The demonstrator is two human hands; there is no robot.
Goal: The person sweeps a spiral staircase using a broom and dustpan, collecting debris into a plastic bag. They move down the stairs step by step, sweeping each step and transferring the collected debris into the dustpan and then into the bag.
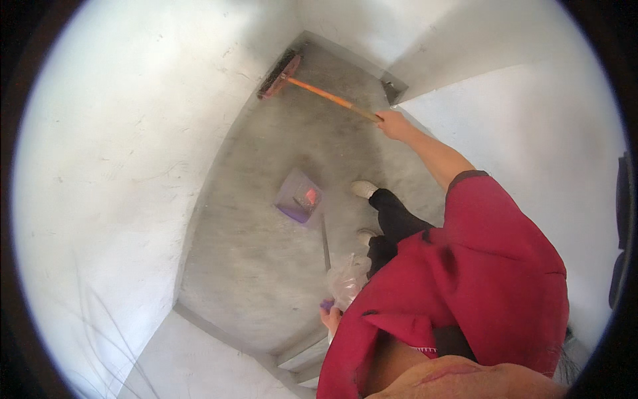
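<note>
My right hand (pixel 395 124) grips the orange stick of a push broom (pixel 326 95) near its end. The broom's head (pixel 281 77), pinkish with dark bristles, lies on the floor against the foot of the wall, near a corner. In my left hand (pixel 330 316) is the purple end of a long-handled dustpan's thin grey handle (pixel 325 244). A clear plastic bag (pixel 347 280) hangs beside that hand and covers part of the handle; how it is held is hidden. The purple dustpan (pixel 291 205) rests on the floor with a red scrap (pixel 311 196) and other bits in it.
Scuffed white walls (pixel 119 149) enclose the grey concrete floor (pixel 249 259). At the bottom edge are steps (pixel 309 351). A dark recess (pixel 393 91) opens at the base of the far right wall. My light shoes (pixel 364 189) stand right of the dustpan.
</note>
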